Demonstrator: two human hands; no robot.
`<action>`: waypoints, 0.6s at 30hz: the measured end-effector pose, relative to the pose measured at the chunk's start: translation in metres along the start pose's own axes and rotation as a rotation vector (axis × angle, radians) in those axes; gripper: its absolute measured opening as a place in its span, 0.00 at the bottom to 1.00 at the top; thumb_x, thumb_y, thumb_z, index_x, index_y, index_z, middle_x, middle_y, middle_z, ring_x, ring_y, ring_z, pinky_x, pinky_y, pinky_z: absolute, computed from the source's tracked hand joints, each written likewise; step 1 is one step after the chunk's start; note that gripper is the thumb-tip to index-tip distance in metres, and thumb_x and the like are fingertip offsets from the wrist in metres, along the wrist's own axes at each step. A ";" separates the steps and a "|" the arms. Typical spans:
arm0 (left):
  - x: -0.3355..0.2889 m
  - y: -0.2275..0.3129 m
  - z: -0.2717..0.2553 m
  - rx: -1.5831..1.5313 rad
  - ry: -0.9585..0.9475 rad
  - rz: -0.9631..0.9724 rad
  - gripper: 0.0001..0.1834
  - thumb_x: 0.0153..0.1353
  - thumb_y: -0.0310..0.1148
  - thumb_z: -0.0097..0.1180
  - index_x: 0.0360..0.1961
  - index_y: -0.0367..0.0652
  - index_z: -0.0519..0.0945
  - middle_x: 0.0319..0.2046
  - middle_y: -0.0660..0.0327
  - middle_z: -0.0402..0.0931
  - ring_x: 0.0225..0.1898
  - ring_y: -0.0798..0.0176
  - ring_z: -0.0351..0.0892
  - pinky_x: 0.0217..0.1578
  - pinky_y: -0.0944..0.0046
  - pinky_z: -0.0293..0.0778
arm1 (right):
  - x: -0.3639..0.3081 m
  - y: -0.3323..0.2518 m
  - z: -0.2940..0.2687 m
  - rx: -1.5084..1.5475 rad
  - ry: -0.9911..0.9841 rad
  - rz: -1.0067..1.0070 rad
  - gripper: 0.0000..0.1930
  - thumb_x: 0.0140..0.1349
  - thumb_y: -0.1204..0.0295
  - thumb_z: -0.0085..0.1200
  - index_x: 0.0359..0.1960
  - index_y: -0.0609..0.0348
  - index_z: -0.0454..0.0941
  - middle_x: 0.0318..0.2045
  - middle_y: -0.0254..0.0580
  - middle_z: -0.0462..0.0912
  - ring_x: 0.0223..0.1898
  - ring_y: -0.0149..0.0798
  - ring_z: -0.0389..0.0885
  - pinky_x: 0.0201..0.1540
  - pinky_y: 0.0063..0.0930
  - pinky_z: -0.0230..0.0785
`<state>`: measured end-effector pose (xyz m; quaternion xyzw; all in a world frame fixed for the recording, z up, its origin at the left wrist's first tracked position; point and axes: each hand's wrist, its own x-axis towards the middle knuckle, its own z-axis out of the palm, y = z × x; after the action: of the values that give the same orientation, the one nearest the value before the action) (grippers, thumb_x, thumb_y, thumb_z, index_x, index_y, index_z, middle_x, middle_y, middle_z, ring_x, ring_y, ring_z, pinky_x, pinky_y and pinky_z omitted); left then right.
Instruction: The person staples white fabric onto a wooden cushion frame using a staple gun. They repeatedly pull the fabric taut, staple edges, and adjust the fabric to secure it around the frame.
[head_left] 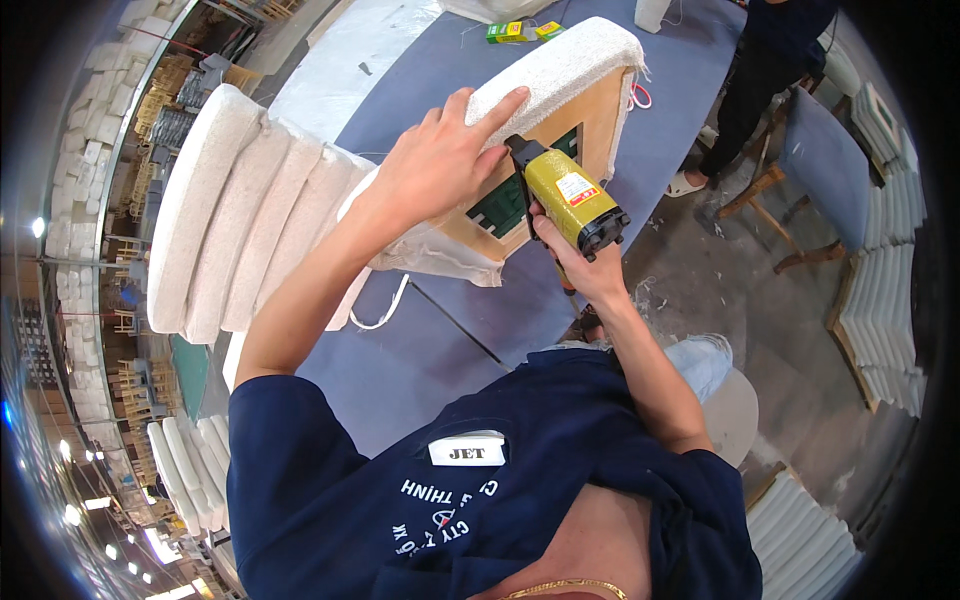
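A seat cushion (565, 62) in nubby off-white fabric is tipped up on the blue-covered table (400, 90), its wooden underside facing me. Dark green material (497, 208) shows through openings in the wooden base (604, 120). My left hand (425, 165) grips the cushion's upper edge, index finger stretched along the fabric and thumb on the wooden side. In my right hand (580, 262) is a yellow and black staple gun (568, 190), its nose against the base's edge close to my left thumb. The gun's handle is mostly hidden by my fingers. Loose fabric (470, 265) hangs along the cushion's lower edge.
Several padded cushions (225, 220) stand pressed together at left. Small green and yellow boxes (506, 32) and a red-handled tool (640, 96) lie on the table. To the right are another person's legs (742, 95), a blue-covered wooden chair (825, 165) and stacked white pads (880, 320).
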<state>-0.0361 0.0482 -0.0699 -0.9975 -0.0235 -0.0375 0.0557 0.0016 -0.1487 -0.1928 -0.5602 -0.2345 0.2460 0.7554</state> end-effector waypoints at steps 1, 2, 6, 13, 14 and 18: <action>-0.001 0.002 -0.001 -0.001 -0.006 -0.007 0.38 0.73 0.41 0.55 0.79 0.75 0.54 0.64 0.37 0.67 0.54 0.35 0.80 0.50 0.45 0.82 | 0.001 0.000 0.000 -0.009 -0.011 0.005 0.31 0.64 0.78 0.63 0.69 0.65 0.69 0.40 0.39 0.89 0.42 0.27 0.86 0.50 0.26 0.78; -0.001 0.002 -0.002 -0.004 -0.010 -0.010 0.39 0.71 0.40 0.56 0.79 0.75 0.54 0.64 0.38 0.67 0.54 0.35 0.80 0.50 0.45 0.81 | 0.001 -0.001 -0.001 -0.025 -0.021 0.011 0.31 0.64 0.78 0.63 0.69 0.65 0.69 0.40 0.39 0.89 0.42 0.27 0.86 0.50 0.25 0.78; -0.001 0.003 -0.004 -0.009 -0.019 -0.020 0.44 0.67 0.35 0.59 0.79 0.75 0.54 0.65 0.38 0.66 0.56 0.35 0.79 0.53 0.46 0.80 | 0.000 -0.001 0.001 -0.020 -0.044 -0.053 0.28 0.65 0.76 0.64 0.66 0.64 0.72 0.40 0.38 0.89 0.41 0.27 0.85 0.50 0.25 0.77; -0.003 -0.001 0.001 0.018 0.038 0.026 0.52 0.56 0.30 0.65 0.79 0.73 0.55 0.63 0.36 0.67 0.49 0.34 0.81 0.47 0.46 0.83 | -0.003 0.004 0.008 -0.098 -0.086 -0.173 0.20 0.64 0.75 0.66 0.58 0.62 0.78 0.45 0.37 0.88 0.47 0.30 0.85 0.53 0.28 0.76; -0.002 0.000 0.000 0.006 0.003 -0.004 0.52 0.56 0.29 0.65 0.79 0.74 0.55 0.64 0.37 0.66 0.53 0.35 0.79 0.50 0.46 0.81 | -0.003 0.001 0.009 -0.113 -0.099 -0.159 0.23 0.63 0.75 0.65 0.60 0.63 0.77 0.47 0.39 0.88 0.48 0.30 0.85 0.54 0.29 0.76; 0.000 0.005 -0.013 -0.080 -0.116 -0.042 0.51 0.60 0.29 0.64 0.80 0.74 0.53 0.69 0.39 0.63 0.64 0.37 0.74 0.61 0.47 0.75 | -0.004 -0.001 0.010 -0.072 -0.103 -0.130 0.37 0.58 0.79 0.64 0.71 0.63 0.67 0.53 0.47 0.87 0.53 0.34 0.84 0.60 0.30 0.72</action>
<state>-0.0371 0.0416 -0.0571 -0.9987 -0.0462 0.0182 0.0136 -0.0080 -0.1443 -0.1900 -0.5570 -0.3176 0.2166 0.7362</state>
